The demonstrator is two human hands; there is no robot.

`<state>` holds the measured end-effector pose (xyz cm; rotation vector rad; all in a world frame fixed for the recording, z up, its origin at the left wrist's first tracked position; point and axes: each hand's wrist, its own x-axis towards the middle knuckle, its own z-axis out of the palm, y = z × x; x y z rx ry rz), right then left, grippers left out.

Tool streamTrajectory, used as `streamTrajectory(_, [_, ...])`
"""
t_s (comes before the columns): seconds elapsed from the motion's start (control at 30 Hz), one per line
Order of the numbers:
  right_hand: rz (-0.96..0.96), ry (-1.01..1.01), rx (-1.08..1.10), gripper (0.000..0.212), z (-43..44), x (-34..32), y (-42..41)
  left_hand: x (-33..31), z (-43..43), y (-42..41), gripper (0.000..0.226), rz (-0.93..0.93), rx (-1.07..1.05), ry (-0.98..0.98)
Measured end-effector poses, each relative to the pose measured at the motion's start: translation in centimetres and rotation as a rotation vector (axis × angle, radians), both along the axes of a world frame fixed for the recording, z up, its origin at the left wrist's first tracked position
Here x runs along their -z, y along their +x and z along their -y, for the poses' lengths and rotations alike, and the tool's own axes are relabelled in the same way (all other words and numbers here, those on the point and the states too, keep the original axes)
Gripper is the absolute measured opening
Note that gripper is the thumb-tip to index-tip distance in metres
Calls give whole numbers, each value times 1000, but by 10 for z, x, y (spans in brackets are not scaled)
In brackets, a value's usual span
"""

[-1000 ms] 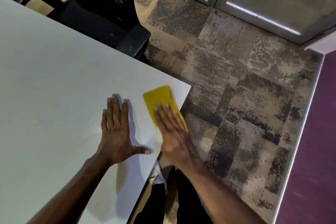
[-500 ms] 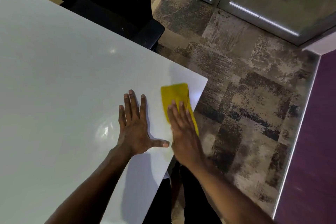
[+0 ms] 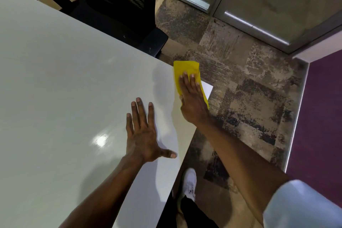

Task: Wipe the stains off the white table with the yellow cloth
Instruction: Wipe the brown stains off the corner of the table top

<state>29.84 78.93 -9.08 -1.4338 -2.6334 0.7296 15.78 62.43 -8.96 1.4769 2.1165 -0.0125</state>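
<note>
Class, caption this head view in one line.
Right hand presses yellow cloth at white table's corner; left hand flat.

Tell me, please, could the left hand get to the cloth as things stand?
Probably yes: the left hand lies flat beside it with bare table between, though the right hand covers much of the cloth.

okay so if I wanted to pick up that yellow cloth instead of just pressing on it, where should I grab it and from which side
Probably pinch the far end of the yellow cloth, coming from above the table corner. That end lies flat and uncovered beyond the right hand pressing on the rest.
</note>
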Motion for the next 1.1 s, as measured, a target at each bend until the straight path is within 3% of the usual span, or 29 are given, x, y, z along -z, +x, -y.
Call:
streamTrajectory(0.17, [-5, 32, -235, 73, 25, 3, -35, 7, -1, 2, 183, 13, -17, 10])
streamTrajectory(0.33, [114, 86, -383, 84, -10, 0, -92, 6, -3, 4, 183, 31, -28, -24])
streamTrajectory(0.57, [139, 85, -271, 77, -28, -7, -113, 3, -4, 3, 183, 7, -14, -40])
streamTrajectory(1.1, [86, -11, 158, 95, 31, -6, 12, 9, -2, -1, 181, 8, -25, -49])
